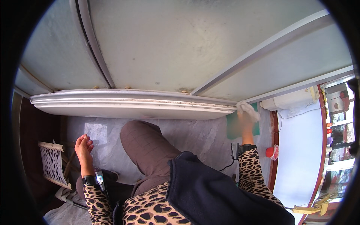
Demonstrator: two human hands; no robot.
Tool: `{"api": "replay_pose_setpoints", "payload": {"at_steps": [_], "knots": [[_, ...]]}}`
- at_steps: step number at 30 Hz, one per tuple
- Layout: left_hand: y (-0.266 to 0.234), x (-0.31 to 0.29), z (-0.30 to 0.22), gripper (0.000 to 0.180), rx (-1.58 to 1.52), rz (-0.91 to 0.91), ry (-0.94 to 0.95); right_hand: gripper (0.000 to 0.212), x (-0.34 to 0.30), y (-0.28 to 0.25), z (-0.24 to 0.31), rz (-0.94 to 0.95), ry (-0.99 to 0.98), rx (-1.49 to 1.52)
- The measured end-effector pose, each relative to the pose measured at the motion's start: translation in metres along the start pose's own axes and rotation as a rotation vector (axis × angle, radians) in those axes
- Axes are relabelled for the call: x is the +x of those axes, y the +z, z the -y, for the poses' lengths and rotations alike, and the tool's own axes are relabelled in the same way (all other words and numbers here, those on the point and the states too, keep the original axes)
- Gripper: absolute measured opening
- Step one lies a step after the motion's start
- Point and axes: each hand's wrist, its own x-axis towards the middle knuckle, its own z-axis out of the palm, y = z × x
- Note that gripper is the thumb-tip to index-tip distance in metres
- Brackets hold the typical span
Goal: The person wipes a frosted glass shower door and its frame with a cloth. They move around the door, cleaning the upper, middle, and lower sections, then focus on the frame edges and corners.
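A white cloth is bunched in my right hand, which is partly blurred. The cloth touches the right end of a pale, grimy track along the foot of some frosted panels. My left hand is raised over the floor at the left, away from the panels. Its fingers are curled in toward the thumb, and nothing shows between them. Both wrists wear dark bands, and leopard-print sleeves cover my forearms.
A folding stool with a woven seat stands at the left. Under my right hand lies a green patch on the grey marbled floor. A red container and a white boxy unit are at the right, beside a windowsill.
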Motion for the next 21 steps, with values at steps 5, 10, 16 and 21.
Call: {"api": "replay_pose_setpoints", "payload": {"at_steps": [5, 10, 16, 21], "knots": [[-0.002, 0.001, -0.001, 0.015, 0.004, 0.022, 0.004, 0.011, 0.017, 0.016, 0.037, 0.342, 0.079, -0.321], [0.002, 0.004, 0.000, 0.016, 0.005, 0.028, 0.014, 0.017, 0.012, 0.015, 0.032, 0.240, 0.427, -0.164], [0.001, 0.007, 0.004, 0.017, -0.040, 0.047, -0.007, 0.025, -0.004, -0.014, 0.005, -0.137, 1.107, 0.510], [-0.008, 0.008, 0.009, 0.018, -0.025, 0.037, -0.019, 0.021, -0.005, -0.014, 0.004, -0.067, 0.793, 0.273]]}}
